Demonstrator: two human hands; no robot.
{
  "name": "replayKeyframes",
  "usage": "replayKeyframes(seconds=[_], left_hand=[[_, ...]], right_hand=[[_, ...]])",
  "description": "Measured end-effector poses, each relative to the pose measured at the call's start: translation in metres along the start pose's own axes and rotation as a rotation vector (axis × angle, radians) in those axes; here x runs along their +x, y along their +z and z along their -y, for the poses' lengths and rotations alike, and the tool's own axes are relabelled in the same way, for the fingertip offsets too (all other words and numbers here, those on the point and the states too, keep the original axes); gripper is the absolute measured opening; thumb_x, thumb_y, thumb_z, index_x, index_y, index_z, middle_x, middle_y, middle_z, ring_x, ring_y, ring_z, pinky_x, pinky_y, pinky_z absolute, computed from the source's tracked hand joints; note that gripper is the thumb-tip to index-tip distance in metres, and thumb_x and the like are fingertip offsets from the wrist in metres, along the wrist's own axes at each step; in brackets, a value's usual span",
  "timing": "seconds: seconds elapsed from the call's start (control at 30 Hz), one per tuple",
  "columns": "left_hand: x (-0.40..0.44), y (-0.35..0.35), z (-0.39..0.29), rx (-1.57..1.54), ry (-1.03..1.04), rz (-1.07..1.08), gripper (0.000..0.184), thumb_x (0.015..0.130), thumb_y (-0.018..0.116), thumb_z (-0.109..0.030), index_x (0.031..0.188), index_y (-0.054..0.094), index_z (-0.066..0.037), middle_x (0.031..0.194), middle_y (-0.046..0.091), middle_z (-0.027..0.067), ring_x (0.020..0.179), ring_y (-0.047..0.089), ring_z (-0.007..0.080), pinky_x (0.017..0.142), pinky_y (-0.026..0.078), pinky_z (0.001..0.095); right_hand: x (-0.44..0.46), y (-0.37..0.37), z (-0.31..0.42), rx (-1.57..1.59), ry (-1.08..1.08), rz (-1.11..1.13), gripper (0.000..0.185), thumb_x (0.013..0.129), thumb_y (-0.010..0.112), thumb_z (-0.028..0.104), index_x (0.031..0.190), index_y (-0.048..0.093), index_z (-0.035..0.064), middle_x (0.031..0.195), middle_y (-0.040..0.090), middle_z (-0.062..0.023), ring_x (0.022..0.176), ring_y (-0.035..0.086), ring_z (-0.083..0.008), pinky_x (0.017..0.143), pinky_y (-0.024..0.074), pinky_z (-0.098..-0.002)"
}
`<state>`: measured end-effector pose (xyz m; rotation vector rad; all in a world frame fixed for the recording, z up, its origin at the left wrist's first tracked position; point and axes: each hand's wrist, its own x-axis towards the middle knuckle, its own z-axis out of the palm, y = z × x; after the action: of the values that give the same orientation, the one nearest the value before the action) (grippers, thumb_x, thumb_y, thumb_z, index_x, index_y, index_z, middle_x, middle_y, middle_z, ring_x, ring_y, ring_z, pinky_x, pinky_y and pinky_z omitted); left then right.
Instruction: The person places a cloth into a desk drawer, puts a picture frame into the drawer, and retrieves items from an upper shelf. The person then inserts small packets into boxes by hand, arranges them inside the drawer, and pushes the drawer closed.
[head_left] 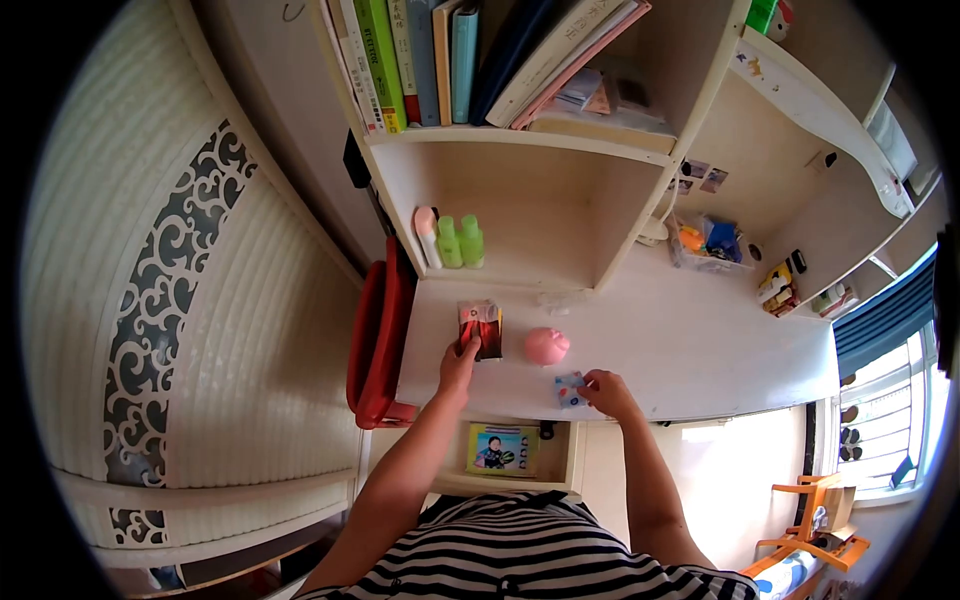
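On the white desk, my left hand [459,366] has its thumb over the lower edge of a red and black packet [481,330], holding it at the left part of the desk. My right hand [606,390] pinches the right side of a small blue and white packet [570,391] near the desk's front edge. Between the two hands, a little farther back, sits a round pink object [547,346]. Behind it lies a small clear item [560,301], too faint to make out.
Pale and green bottles [459,242] stand in the shelf cubby. Books [440,65] fill the shelf above. A red chair [380,340] is at the left. Below the desk, an open drawer [556,462] holds a picture book [502,449]. A clear bin [708,245] stands back right.
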<state>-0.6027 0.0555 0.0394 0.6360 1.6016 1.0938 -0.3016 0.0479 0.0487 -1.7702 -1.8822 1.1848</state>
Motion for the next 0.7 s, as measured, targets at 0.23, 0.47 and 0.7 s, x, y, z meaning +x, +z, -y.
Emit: replayKeyframes(seconds=[0.23, 0.47, 0.7], left_hand=[[0.004, 0.005, 0.005, -0.039, 0.099, 0.037, 0.069, 0.084, 0.061, -0.045, 0.130, 0.041, 0.002, 0.121, 0.053, 0.0115, 0.108, 0.049, 0.0180, 0.092, 0.036, 0.0287], [-0.029, -0.022, 0.027, -0.111, 0.052, -0.076, 0.073, 0.085, 0.059, -0.045, 0.135, 0.033, 0.002, 0.122, 0.051, 0.0127, 0.112, 0.046, 0.0182, 0.093, 0.036, 0.0298], [-0.057, -0.041, 0.037, -0.090, 0.141, -0.096, 0.056, 0.086, 0.062, -0.029, 0.129, 0.042, -0.001, 0.112, 0.055, 0.0098, 0.101, 0.051, 0.0163, 0.090, 0.040, 0.0287]], right_hand=[[0.016, -0.014, 0.009, -0.217, -0.086, -0.439, 0.017, 0.076, 0.064, 0.009, 0.090, 0.063, 0.0005, 0.077, 0.065, -0.0140, 0.072, 0.062, -0.0328, 0.066, 0.0502, -0.0385], [0.077, -0.032, 0.059, -0.326, -0.350, -0.469, 0.028, 0.075, 0.061, 0.004, 0.103, 0.061, 0.0056, 0.106, 0.060, -0.0126, 0.101, 0.054, -0.0313, 0.086, 0.0453, -0.0391], [0.131, -0.007, 0.036, -0.490, -0.357, -0.470, 0.041, 0.071, 0.064, 0.005, 0.112, 0.057, 0.0099, 0.113, 0.055, -0.0087, 0.111, 0.047, -0.0294, 0.091, 0.0420, -0.0384]])
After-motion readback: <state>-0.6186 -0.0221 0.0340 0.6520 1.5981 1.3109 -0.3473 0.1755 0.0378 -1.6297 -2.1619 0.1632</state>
